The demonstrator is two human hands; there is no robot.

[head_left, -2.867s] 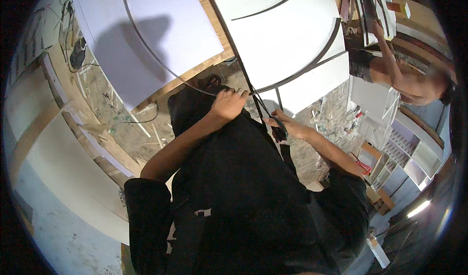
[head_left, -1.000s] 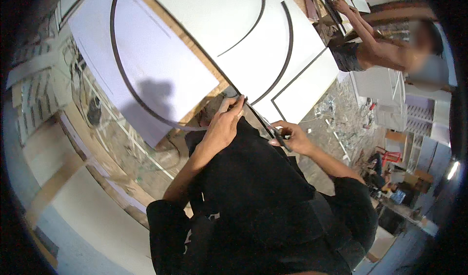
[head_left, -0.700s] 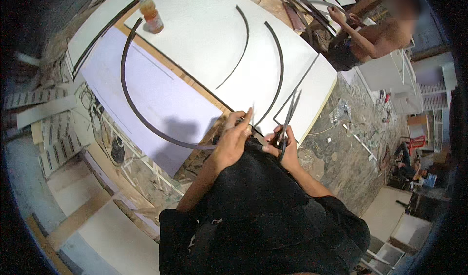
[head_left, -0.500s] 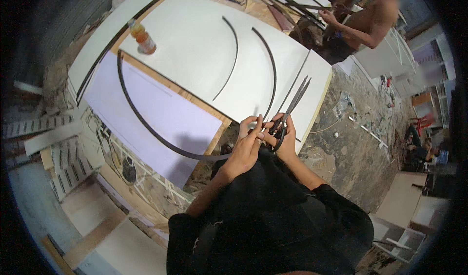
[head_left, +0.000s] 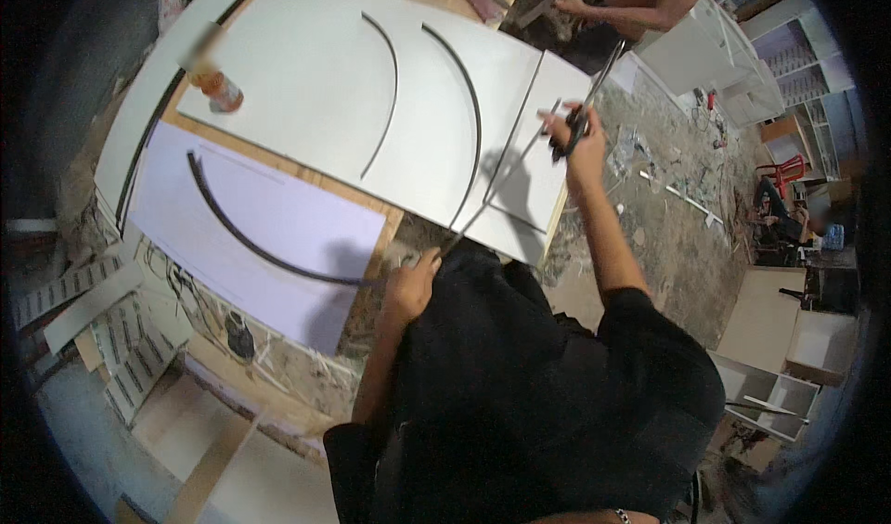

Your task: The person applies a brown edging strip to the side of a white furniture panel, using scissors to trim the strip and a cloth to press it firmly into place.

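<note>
My left hand point(head_left: 415, 287) is closed round a flexible black strip point(head_left: 243, 236), which curves away to the left above a pale lilac sheet point(head_left: 278, 208). From beside that hand a thin, straight-looking length point(head_left: 464, 226) runs up and right towards my right hand point(head_left: 583, 148). My right hand is raised over the right edge of the white panel point(head_left: 316, 69), wrapped round the black handles of a pair of scissors point(head_left: 608, 71). The blades point up and away. Whether its fingers also pinch the thin length is unclear.
Two curved dark strips point(head_left: 475, 106) lie on the white panel. An orange drink bottle point(head_left: 223, 93) stands at its left end. Across the table another person point(head_left: 650, 4) handles a strip. Scraps lie on the floor point(head_left: 640, 245) at right, near white cabinets point(head_left: 682, 46).
My hands were together and are now apart. The right moved up and right with the scissors; the left stayed low with the strip. A thin length now spans between them.
</note>
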